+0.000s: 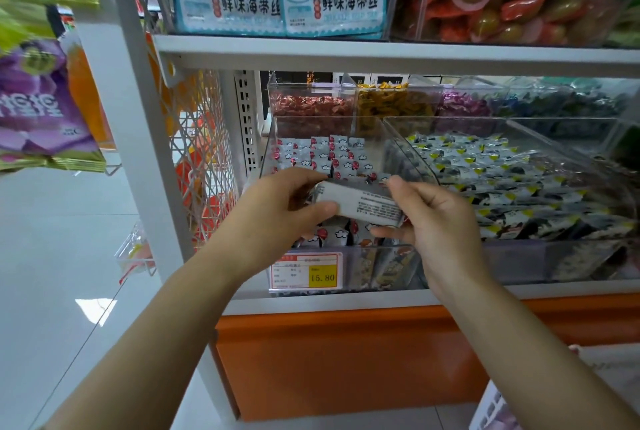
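Shop aisle: white metal shelving (138, 152) on an orange base (346, 360), pale floor tiles (69, 239) alongside. Far left, purple and green snack bags (41, 111) hanging, blurred. Next, a white wire mesh panel (204, 152) on the shelving's side. At centre, left hand (277, 211) pinching the left end of a small silvery packet (363, 204), thumb on the near side, fingers curled over the far edge. Packet held nearly level, printed back facing the camera, just above the front of a clear bin (277, 128) full of small red-and-white packets (329, 156). Right hand (436, 222) gripping the packet's right end between thumb and curled fingers. Below the hands, a price label (306, 270) reading 15.80 on the bin's front. Further right, a second clear bin (450, 119) of yellow-and-black packets (519, 180).
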The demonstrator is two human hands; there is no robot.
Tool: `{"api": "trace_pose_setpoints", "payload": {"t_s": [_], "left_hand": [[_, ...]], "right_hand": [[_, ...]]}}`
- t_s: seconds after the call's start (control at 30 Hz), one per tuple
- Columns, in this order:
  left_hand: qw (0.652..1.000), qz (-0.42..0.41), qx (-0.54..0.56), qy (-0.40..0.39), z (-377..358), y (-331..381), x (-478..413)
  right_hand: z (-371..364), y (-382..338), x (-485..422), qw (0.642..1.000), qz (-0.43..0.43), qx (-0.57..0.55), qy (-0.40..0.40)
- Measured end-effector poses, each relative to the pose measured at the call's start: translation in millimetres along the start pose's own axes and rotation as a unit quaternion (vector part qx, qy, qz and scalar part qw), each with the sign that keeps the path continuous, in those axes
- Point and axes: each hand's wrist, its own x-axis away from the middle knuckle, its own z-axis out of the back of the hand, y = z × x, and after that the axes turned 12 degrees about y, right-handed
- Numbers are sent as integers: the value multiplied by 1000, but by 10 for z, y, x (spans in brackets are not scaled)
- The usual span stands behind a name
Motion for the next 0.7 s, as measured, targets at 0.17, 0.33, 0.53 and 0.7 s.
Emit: {"api": "trace_pose_setpoints", "payload": {"t_s": [0.17, 0.33, 0.53, 0.7], "left_hand": [[995, 36, 53, 74, -43, 15, -37], [992, 33, 60, 108, -142, 50, -87], [974, -55, -189, 116, -202, -57, -316], [935, -49, -346, -62, -394, -106, -492]], "right_hand": [[-60, 36, 48, 994, -4, 9, -112], [-43, -46, -33, 998, 51, 15, -22], [119, -114, -205, 982, 146, 70, 98], [99, -57, -236, 978, 153, 109, 87]]}}
